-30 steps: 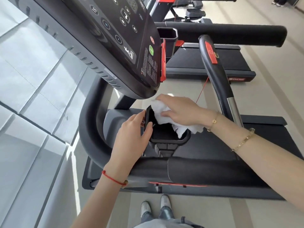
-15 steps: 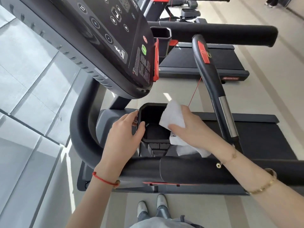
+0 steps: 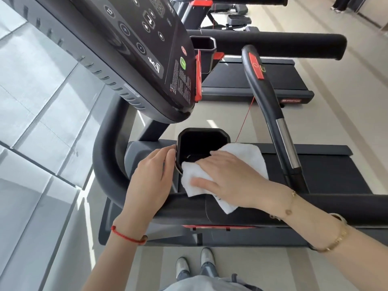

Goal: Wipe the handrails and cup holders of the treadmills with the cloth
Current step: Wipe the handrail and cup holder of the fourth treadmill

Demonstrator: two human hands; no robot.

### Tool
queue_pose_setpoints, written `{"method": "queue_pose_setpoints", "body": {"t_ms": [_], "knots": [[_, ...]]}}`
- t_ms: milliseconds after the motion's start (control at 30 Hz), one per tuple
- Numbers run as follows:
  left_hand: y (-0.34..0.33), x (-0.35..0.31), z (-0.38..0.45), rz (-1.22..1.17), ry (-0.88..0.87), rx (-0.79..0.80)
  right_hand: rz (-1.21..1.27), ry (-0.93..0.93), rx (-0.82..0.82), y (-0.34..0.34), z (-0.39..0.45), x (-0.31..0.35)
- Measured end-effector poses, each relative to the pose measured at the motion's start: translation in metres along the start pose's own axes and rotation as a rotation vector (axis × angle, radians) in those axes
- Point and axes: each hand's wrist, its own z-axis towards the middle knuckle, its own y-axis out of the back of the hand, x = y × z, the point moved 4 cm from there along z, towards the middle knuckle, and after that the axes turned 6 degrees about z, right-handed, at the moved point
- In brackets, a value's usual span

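At centre frame, right hand lies flat, fingers straight and spread, palm down on the white cloth. Fingertips reach over the near-right rim of the black cup holder; thumb presses the cloth's lower fold. Cloth covers the near-right corner of the cup holder and drapes down, one corner hanging over the padded front handrail below. Two thin gold bracelets on the right wrist and forearm.

Left hand sits at the cup holder's left wall, fingers loosely curved with tips touching the outer left edge; whether it truly grips the wall cannot be told. Red cord bracelet on the left wrist.

Cup holder interior is dark and open on the far-left side, uncovered by cloth. Above it hangs the tilted control console with round buttons, a green button and a red one near its right edge. A red safety cord runs down from the console area toward the cup holder. Right of the hands, a curved side handrail with a red patch and a silver sensor section slopes down to the treadmill belt.

Second treadmill beyond, with its own cup holder and padded bar. Grey tiled floor at left. Person's shoes visible at bottom.
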Motion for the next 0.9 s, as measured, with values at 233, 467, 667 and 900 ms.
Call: {"method": "queue_pose_setpoints", "body": {"t_ms": [233, 467, 667, 900], "knots": [[0.000, -0.002, -0.001, 0.006, 0.016, 0.002, 0.076, 0.005, 0.054, 0.001, -0.006, -0.008], [-0.001, -0.004, -0.001, 0.019, 0.028, 0.009, 0.053, 0.057, 0.042, 0.006, -0.006, -0.013], [-0.003, -0.004, 0.000, 0.028, 0.037, 0.014, 0.072, 0.067, -0.015, -0.003, 0.002, -0.007], [-0.002, -0.007, 0.004, 0.094, 0.024, 0.011, 0.541, 0.037, -0.269, 0.027, -0.027, -0.041]]}}
